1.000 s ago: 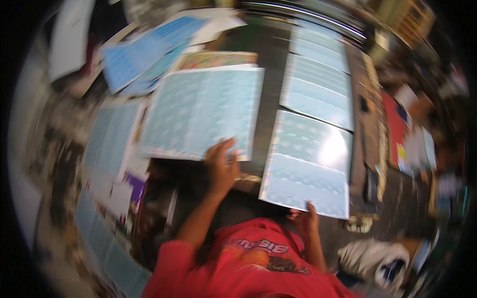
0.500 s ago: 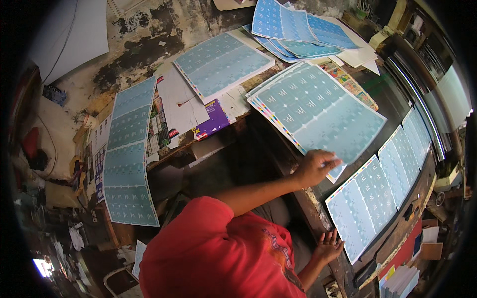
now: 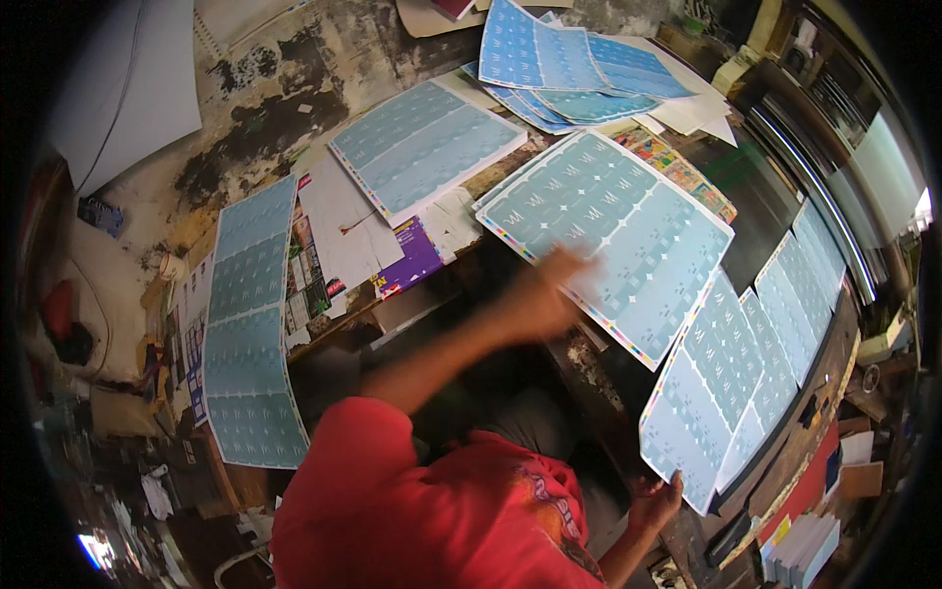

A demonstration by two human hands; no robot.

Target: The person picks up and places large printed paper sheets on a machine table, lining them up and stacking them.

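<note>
My left hand (image 3: 564,290), smeared by motion, is over the near left edge of a stack of blue-green printed sheets (image 3: 648,236); its fingers cannot be made out. My right hand (image 3: 654,503), low on the right, pinches the near edge of a single printed sheet (image 3: 702,388) between thumb and fingers. That sheet is pale blue at its near part and greener farther up, with white marks. It slants up toward the stack and partly covers a row of overlapping printed sheets (image 3: 790,294) along the right side of the table.
Another stack of printed sheets (image 3: 422,142) lies at the back, with bluer sheets (image 3: 545,49) behind it. Long printed sheets (image 3: 250,334) hang along the left side. A shiny metal roller (image 3: 810,196) stands at the far right, and bundled papers (image 3: 803,550) sit at lower right.
A printed sheet has come off the stack onto the row at right. My right hand, open before, has closed on its near edge. My left hand has swung up and leftward.
</note>
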